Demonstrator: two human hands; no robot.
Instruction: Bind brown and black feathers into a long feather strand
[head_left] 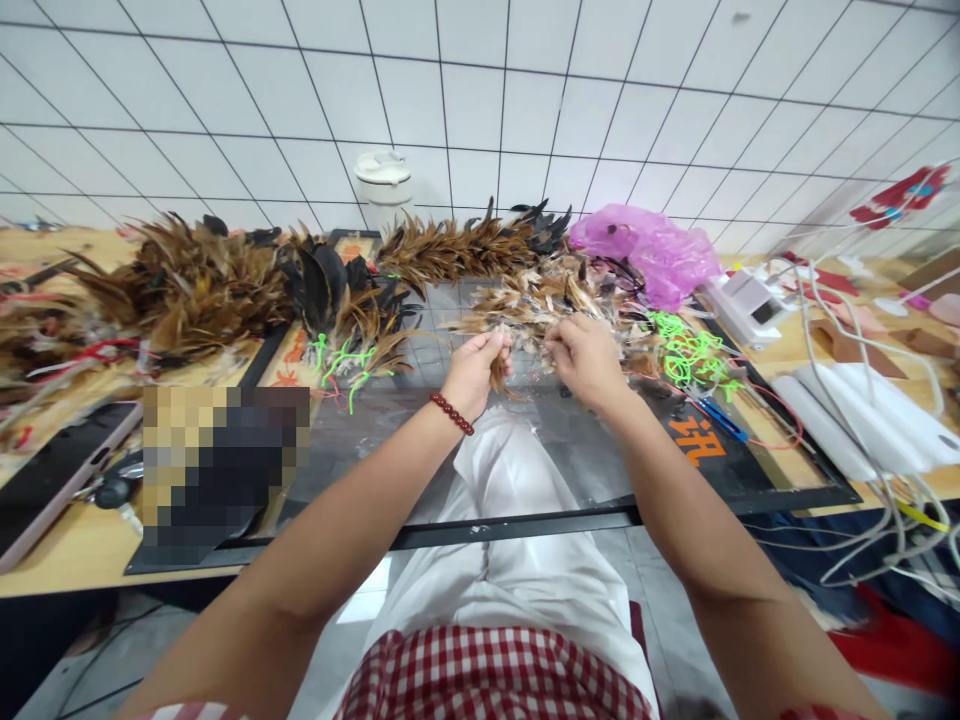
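Note:
My left hand (474,368) is closed on a small bunch of brown feathers (500,372), with a red bead bracelet (451,413) on its wrist. Beside it, my right hand (585,357) is pinched at the edge of a loose pile of pale brown feathers (529,300). Both hands hover over a glass sheet (465,450) lying on the wooden table (82,545). What the right fingers pinch is too small to name.
Large heaps of brown and black feathers (195,285) line the back of the table. Green ties (690,355) and a pink plastic bag (649,250) lie to the right, white cables (862,400) further right. A phone (52,475) lies at the left, a white cup (384,185) behind.

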